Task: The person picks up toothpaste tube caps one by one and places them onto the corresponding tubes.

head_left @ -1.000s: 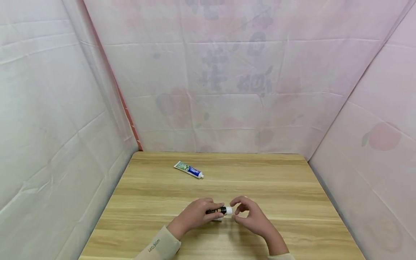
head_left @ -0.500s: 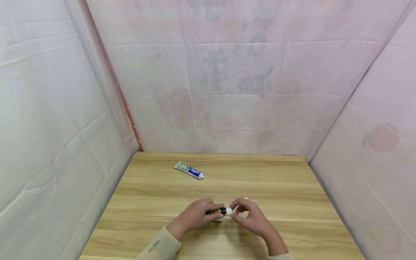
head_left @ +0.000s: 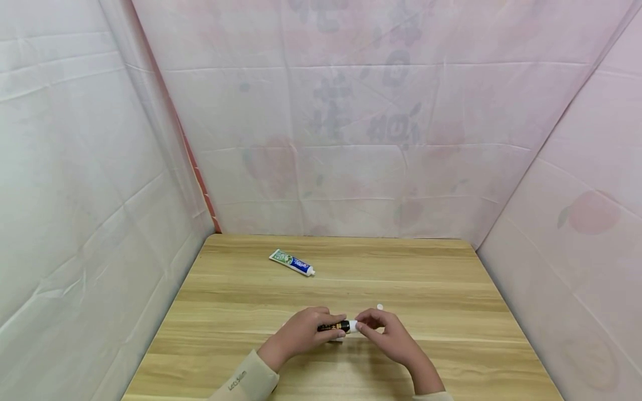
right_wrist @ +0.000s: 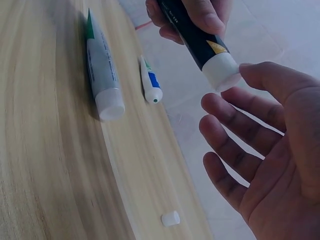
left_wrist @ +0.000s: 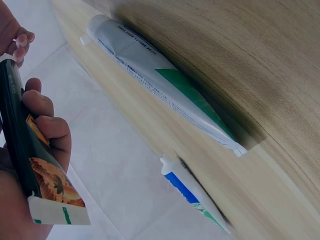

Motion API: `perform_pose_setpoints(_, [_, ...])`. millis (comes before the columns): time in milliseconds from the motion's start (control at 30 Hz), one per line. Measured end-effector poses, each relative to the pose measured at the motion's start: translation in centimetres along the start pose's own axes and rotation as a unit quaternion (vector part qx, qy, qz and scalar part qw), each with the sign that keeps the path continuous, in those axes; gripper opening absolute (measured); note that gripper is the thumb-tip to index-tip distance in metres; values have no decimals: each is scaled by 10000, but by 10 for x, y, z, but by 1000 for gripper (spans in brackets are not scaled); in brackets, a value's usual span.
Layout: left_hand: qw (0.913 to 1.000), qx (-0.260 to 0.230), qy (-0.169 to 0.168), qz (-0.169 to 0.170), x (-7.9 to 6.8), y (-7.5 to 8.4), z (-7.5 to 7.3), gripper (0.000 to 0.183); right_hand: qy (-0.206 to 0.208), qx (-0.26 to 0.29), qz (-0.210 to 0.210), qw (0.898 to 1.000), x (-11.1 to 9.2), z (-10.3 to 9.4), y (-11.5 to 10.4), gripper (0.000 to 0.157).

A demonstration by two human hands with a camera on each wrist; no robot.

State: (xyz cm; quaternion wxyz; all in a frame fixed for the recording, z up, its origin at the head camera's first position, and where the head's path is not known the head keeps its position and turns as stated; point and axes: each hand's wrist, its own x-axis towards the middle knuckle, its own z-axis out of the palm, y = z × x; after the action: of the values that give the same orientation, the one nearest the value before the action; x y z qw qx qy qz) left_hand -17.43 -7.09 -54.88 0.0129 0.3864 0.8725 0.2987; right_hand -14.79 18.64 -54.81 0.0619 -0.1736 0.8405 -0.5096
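My left hand (head_left: pixel 301 329) grips a black toothpaste tube (head_left: pixel 337 326) around its body, its white cap (head_left: pixel 353 327) pointing right. The thumb and index finger of my right hand (head_left: pixel 393 338) pinch that cap. In the right wrist view, the thumb touches the cap's side while the other fingers spread loosely below. Beneath the hands a white and green toothpaste tube (left_wrist: pixel 160 80) lies on the table, mostly hidden by my left hand in the head view. A small loose white cap (right_wrist: pixel 170 218) lies just beyond my right hand.
Farther back on the wooden table (head_left: pixel 225 312) lies a smaller blue, green and white toothpaste tube (head_left: pixel 292 262), its capped end toward the right. Pale cloth walls (head_left: pixel 351 184) enclose the table at the back and both sides.
My right thumb and fingers, slightly apart from the cap a second ago, have come onto it and dipped a little. The loose cap shows more fully. My left hand stays put.
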Motion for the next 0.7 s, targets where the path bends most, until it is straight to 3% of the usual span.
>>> perform_pose_setpoints(200, [10000, 22, 31, 34, 0, -1, 1, 45, 55, 46, 293, 9995, -1, -1, 2, 18])
perform_pose_setpoints(533, [10000, -2, -33, -90, 0, 0, -1, 47, 295, 46, 368, 9989, -3, -6, 2, 18])
perform_pose_setpoints(700, [10000, -8, -39, -83, 0, 0, 0, 47, 456, -137, 53, 9988, -5, -11, -7, 17])
